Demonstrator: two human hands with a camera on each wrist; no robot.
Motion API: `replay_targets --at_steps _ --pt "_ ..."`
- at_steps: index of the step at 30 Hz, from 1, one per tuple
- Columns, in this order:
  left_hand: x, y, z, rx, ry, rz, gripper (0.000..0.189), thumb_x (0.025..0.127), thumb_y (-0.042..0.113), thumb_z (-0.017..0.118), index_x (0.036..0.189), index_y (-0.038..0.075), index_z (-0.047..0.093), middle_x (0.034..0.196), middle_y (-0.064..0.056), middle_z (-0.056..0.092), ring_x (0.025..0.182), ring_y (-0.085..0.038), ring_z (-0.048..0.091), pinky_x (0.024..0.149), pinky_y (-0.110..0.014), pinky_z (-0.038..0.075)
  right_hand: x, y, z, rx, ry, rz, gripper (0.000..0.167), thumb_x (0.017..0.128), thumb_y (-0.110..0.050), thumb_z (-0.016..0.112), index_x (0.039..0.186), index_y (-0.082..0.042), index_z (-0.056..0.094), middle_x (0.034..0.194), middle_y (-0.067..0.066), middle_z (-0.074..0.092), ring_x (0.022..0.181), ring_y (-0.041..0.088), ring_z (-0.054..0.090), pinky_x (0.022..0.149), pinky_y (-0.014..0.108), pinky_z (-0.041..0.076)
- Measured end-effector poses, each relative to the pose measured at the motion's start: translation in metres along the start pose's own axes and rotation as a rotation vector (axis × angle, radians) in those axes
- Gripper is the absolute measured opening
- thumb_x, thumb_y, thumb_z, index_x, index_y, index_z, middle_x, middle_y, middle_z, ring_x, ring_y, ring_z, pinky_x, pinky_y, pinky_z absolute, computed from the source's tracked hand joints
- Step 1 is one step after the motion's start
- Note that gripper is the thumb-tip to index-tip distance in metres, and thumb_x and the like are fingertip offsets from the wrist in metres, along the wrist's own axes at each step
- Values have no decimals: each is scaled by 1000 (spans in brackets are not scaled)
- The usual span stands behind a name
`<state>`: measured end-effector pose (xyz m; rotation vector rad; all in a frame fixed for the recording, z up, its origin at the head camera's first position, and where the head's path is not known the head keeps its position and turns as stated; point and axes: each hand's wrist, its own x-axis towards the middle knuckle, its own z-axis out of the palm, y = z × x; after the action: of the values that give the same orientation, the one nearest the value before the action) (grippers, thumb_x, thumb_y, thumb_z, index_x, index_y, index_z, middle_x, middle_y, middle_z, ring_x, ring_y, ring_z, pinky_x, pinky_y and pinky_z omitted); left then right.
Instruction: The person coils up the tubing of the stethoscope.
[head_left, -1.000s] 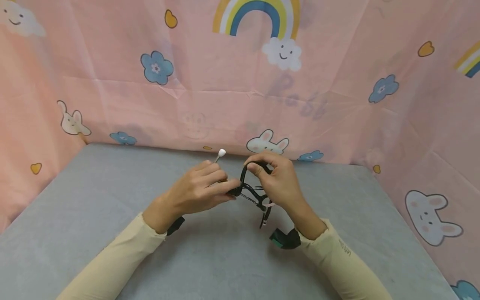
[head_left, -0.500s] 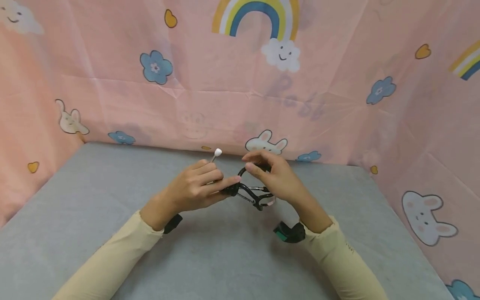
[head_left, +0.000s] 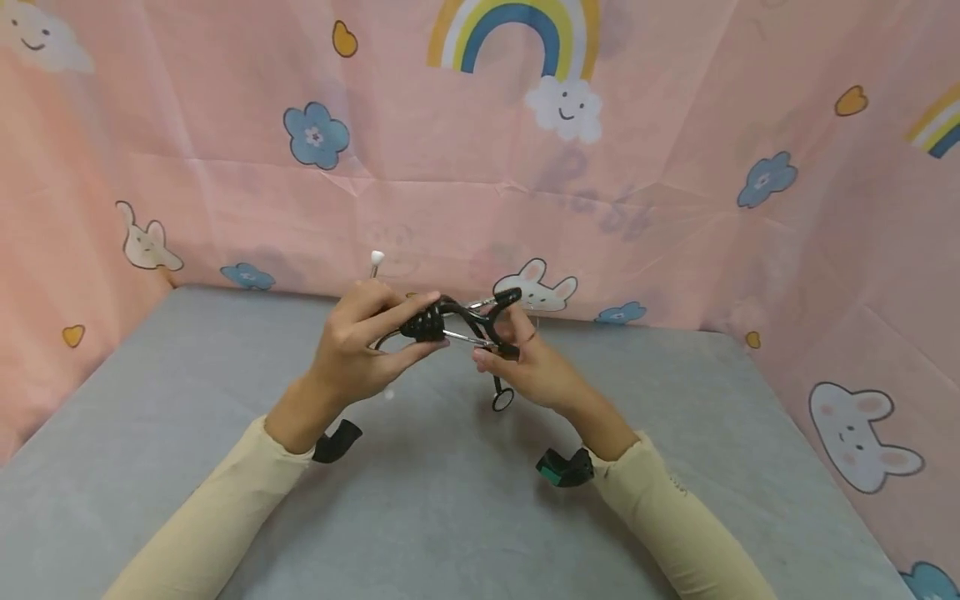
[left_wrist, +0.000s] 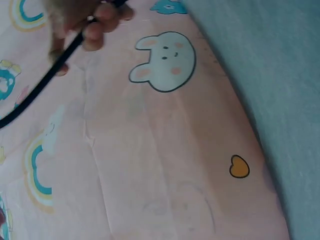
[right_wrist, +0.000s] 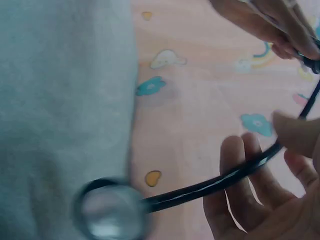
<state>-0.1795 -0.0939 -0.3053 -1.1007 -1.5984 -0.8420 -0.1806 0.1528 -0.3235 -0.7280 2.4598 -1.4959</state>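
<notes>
A black stethoscope [head_left: 429, 322] is held above the table between both hands. My left hand [head_left: 348, 342] grips its coiled tubing between thumb and fingers. A white eartip [head_left: 377, 257] sticks up beyond those knuckles. On the right, my right hand [head_left: 551, 375] pinches the tubing, with the thumb in front and the fingers behind, beside the black looped part and silver metal tubes. Below it hangs the round chestpiece [head_left: 503, 400], blurred and large in the right wrist view [right_wrist: 112, 215]. Dark tubing [left_wrist: 45, 80] crosses the left wrist view below the fingers.
A grey cloth-covered table [head_left: 442, 517] lies under both hands. Behind and beside it hangs a pink printed curtain [head_left: 660, 183]. Black wrist mounts [head_left: 566, 468] sit under the sleeves.
The left hand has moved left and up with the coiled tubing, turning the stethoscope. The right hand has dropped from the top of the loop to the tubing, and the chestpiece hangs in sight.
</notes>
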Motion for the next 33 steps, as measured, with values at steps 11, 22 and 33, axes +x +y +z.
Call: replay_targets --at_steps 11,22,33 --pt "6 -2 -3 76 107 -257 51 61 0 92 109 0 76 75 -12 57 69 -22 44 68 -33 32 -8 -12 21 -194 206 -54 24 95 -20 69 117 -18 62 105 5 61 84 19 62 72 34 50" --pt "7 -6 -10 144 51 -304 59 58 14 93 113 -1 74 76 -12 57 69 -20 44 66 -28 34 -20 -32 29 -258 299 -242 13 89 -16 76 100 -14 70 98 0 69 72 10 58 63 23 51" --pt "6 -7 -14 137 30 -428 47 70 11 91 114 4 75 79 -13 65 65 -19 50 59 -23 38 -28 -43 31 -347 249 -334 6 89 -16 75 95 -16 74 88 -7 66 62 8 46 55 22 40"
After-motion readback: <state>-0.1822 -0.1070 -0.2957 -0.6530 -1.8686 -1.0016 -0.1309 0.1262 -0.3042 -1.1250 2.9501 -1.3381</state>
